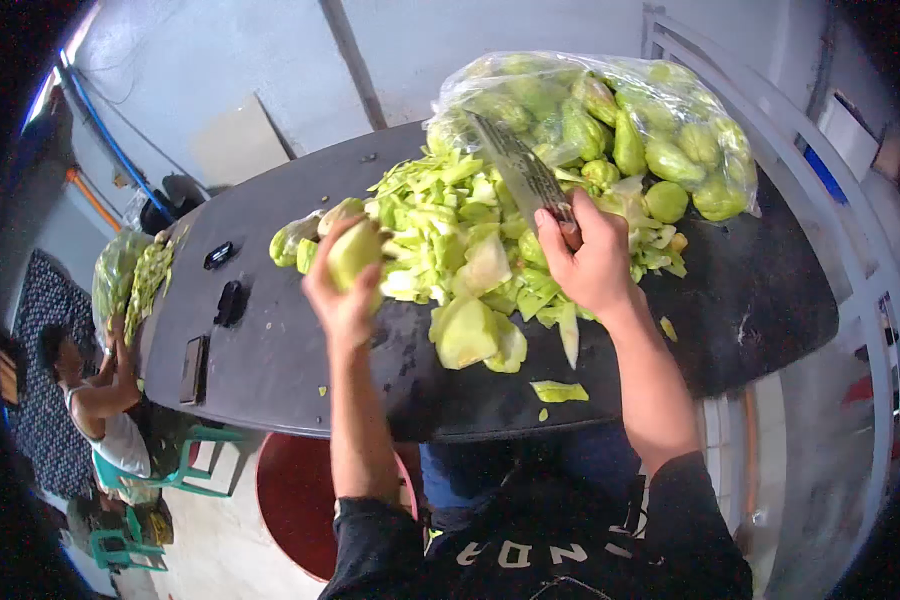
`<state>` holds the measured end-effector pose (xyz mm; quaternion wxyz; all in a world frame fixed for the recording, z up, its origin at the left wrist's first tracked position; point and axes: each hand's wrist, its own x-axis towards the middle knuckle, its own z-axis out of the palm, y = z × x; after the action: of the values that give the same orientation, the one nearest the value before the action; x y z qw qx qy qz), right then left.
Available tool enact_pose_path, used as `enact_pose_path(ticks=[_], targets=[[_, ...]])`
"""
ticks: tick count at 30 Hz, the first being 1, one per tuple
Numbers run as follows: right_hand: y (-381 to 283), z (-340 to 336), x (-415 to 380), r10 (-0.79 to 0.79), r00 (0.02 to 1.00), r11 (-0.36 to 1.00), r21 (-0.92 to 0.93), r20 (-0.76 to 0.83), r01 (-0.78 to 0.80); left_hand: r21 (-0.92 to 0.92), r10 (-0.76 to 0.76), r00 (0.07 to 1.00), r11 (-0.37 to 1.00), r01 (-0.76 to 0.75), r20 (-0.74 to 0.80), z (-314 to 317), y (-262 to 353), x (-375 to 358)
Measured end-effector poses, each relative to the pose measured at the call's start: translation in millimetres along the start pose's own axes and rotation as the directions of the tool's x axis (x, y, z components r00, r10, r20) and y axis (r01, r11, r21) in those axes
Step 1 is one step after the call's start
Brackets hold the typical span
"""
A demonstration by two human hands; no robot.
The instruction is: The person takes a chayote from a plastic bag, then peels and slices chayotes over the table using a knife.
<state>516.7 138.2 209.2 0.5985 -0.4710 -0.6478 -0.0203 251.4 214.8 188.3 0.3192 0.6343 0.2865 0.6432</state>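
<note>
The pile of peel sits on the table, and the chayote is just left of it, gripped in the fingers of the left hand and raised off the tabletop. The right hand is closed around the handle of the knife, above the pile's right part; the blade slants up and leftward across the pile's far side, well apart from the chayote. The bag of whole chayotes stands behind the pile, to the right. Pale chunks lie at the pile's near edge, between the two hands, and a loose strip is nearer the wearer than the pile.
</note>
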Motion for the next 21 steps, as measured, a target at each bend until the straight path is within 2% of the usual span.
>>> enact_pose_path(ticks=[1, 2, 4, 6, 7, 8, 10, 11, 12, 13, 14, 15, 16, 18, 19, 21], targets=[[1, -4, 0, -0.024, 1.0, 1.0, 0.0, -0.015, 0.024, -0.045, -0.051, 0.999, 0.998, 0.05, -0.018, -24, 2, -10], [1, -10, -1, 0.016, 1.0, 1.0, 0.012, -0.001, -0.016, -0.151, -0.071, 0.997, 0.986, 0.07, 0.0, -51, 10, -20], [1, -18, -2, 0.081, 0.997, 0.996, 0.024, -0.007, -0.08, -0.195, -0.137, 0.99, 0.971, 0.136, 0.009, -129, 24, -49], [6, -21, -1, 0.012, 0.997, 1.0, -0.001, -0.075, -0.012, -0.138, -0.135, 0.962, 0.985, 0.104, -0.238, -196, 43, -85], [7, -23, -1, 0.035, 0.996, 0.999, 0.004, -0.082, -0.035, -0.075, -0.177, 0.866, 0.984, 0.161, -0.467, -242, 39, -110], [7, -23, -1, 0.023, 0.995, 1.0, -0.001, -0.101, -0.023, -0.163, -0.27, 0.745, 0.963, 0.215, -0.611, -297, 28, -134], [4, -21, 1, 0.01, 0.993, 1.0, 0.012, -0.113, -0.009, -0.109, -0.38, 0.621, 0.897, 0.429, -0.685, -382, 1, -199], [3, -18, 1, 0.006, 0.994, 1.0, 0.02, -0.11, -0.004, 0.06, -0.206, 0.647, 0.929, 0.365, -0.734, -359, -17, -232], [5, -14, 0, 0.001, 0.992, 0.999, 0.037, -0.129, 0.004, -0.192, -0.572, 0.463, 0.745, 0.638, -0.678, -377, -31, -266], [5, -11, 1, -0.004, 0.989, 0.999, 0.049, -0.151, 0.012, -0.308, -0.745, 0.583, 0.665, 0.68, -0.324, -419, -74, -323], [4, -10, 1, -0.005, 0.989, 0.999, 0.051, -0.144, 0.013, -0.296, -0.87, 0.31, 0.433, 0.852, -0.382, -419, -114, -344], [5, -9, 1, -0.009, 0.989, 0.999, 0.042, -0.146, 0.015, -0.444, -0.866, 0.495, 0.474, 0.761, -0.076, -405, -145, -404], [7, -7, 0, -0.011, 0.99, 0.999, 0.046, -0.142, 0.017, -0.173, -0.935, 0.29, 0.326, 0.93, -0.202, -306, -89, -382], [9, -6, 1, -0.004, 0.991, 0.998, 0.057, -0.135, 0.012, -0.141, -0.97, -0.088, -0.057, 0.988, -0.228, -242, -100, -405], [9, -8, 1, -0.008, 0.992, 0.999, 0.044, -0.123, 0.013, -0.122, -0.998, -0.059, -0.057, 0.991, -0.014, -261, -145, -455], [8, -7, 2, 0.04, 0.991, 0.998, 0.042, -0.126, -0.035, -0.157, -0.997, -0.068, -0.072, 0.985, 0.03, -247, -150, -467]])
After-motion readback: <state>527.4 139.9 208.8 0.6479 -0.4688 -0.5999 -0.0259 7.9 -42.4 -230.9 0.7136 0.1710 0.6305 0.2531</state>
